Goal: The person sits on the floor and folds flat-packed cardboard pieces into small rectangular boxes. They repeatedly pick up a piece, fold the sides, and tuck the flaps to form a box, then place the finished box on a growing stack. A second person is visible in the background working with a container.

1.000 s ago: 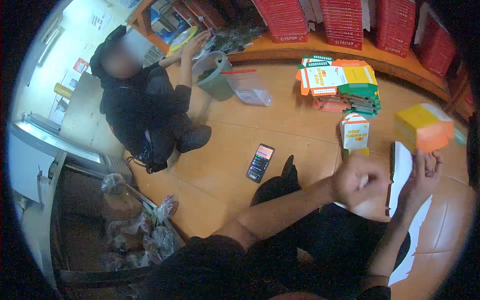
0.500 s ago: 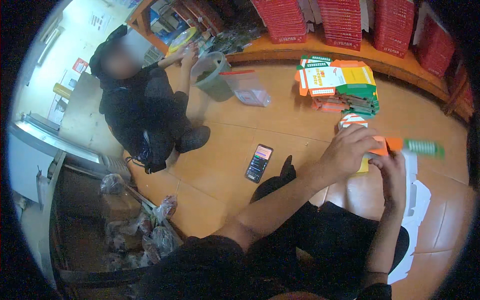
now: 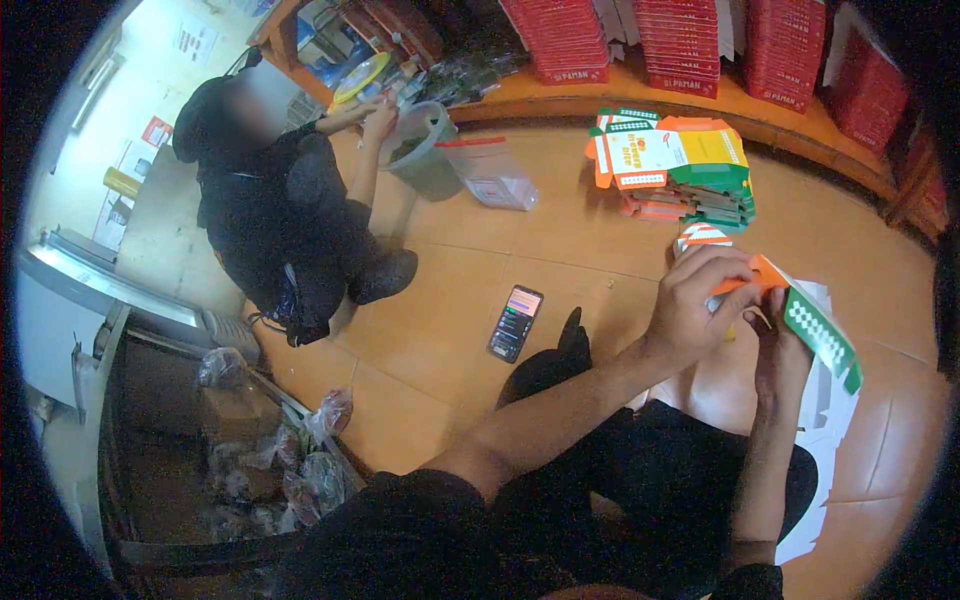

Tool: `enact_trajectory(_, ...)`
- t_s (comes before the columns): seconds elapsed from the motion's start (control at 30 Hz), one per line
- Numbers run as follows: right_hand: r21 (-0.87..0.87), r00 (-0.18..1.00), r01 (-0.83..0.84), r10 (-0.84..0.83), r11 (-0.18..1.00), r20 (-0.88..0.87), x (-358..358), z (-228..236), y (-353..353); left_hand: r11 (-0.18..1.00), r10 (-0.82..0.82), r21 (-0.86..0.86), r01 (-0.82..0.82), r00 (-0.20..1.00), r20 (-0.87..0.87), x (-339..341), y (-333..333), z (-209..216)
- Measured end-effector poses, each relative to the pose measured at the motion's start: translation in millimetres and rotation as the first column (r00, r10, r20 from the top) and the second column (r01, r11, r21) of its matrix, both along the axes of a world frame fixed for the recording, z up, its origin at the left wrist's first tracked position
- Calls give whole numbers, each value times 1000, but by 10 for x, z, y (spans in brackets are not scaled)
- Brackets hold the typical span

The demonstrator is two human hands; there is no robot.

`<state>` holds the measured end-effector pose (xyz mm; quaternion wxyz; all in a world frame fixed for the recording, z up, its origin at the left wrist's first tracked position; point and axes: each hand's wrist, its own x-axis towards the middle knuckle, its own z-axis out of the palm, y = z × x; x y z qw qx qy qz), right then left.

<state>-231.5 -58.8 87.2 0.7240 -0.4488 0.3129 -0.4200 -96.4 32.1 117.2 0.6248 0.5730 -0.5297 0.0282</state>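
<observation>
My left hand and my right hand meet at the right, both closed on one printed carton of thin card. Its orange part is pinched between my fingers, and a green flap with white diamond shapes sticks out beyond my right hand. Much of the carton is hidden behind my hands. Just past my left hand lies a white and orange printed piece. White card blanks lie on the floor beside and under my right forearm.
A stack of flat printed cartons sits ahead. Red boxes line an orange shelf. A phone, a red-topped pouch and a clear tub stand or lie on the tiles. A person squats at left near a crate.
The green flap has swung downward and its diamond pattern now faces me. My hands have shifted slightly, still on the carton. The other person's hands moved a little.
</observation>
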Motion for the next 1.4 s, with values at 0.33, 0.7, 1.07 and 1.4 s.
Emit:
enact_trajectory(0.33, 59, 929, -250, 223, 966, 294, -171, -361, -111, 887, -241, 19, 461, 498, -833, -75, -78, -67)
enact_trajectory(0.7, -193, 919, -295, 333, 936, 212, -225, -450, -137, 917, -250, 112, 383, 770, -587, 26, -25, -72)
enact_trajectory(1.07, 9, 731, -424, 337, 905, 593, -282, -822, -308, 966, -173, 155, 206, 964, -201, -14, -125, -215)
enact_trajectory(1.4, -90, 861, -60, 98, 994, 500, -208, -756, -360, 991, -62, 87, 104, 917, -394, 122, -55, -39)
